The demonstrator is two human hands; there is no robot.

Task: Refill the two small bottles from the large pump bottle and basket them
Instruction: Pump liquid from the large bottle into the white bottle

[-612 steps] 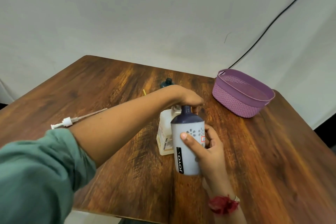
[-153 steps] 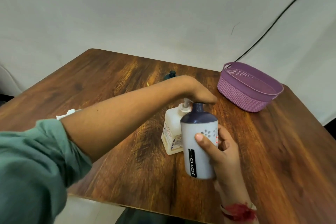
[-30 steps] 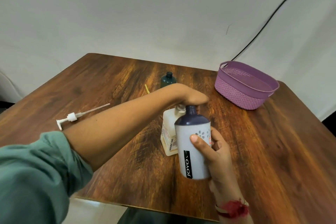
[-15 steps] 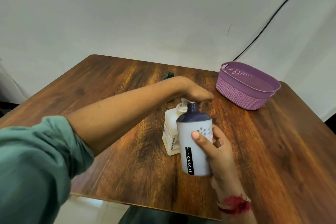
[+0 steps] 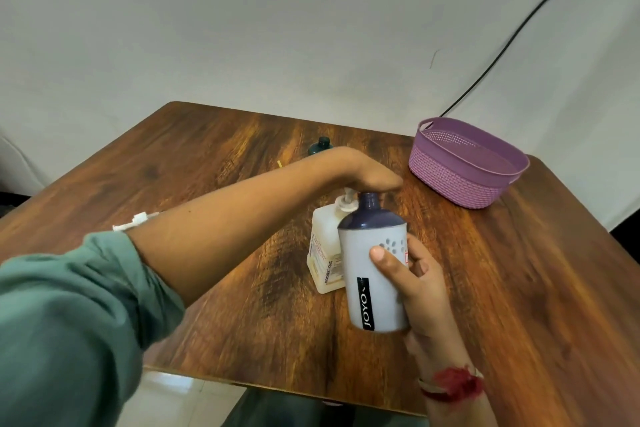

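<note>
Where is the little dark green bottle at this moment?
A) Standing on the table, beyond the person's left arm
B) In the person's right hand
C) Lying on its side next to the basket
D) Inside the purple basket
A: the dark green bottle stands upright on the table past the left arm, while the right hand holds the grey bottle and no bottle shows in the purple basket.

Soft light leaves faint shadows on the brown wooden table (image 5: pixel 519 288); the grey navy-topped plastic bottle (image 5: pixel 356 253) is sharp, the green sleeve (image 5: pixel 69 322) blurred.
</note>
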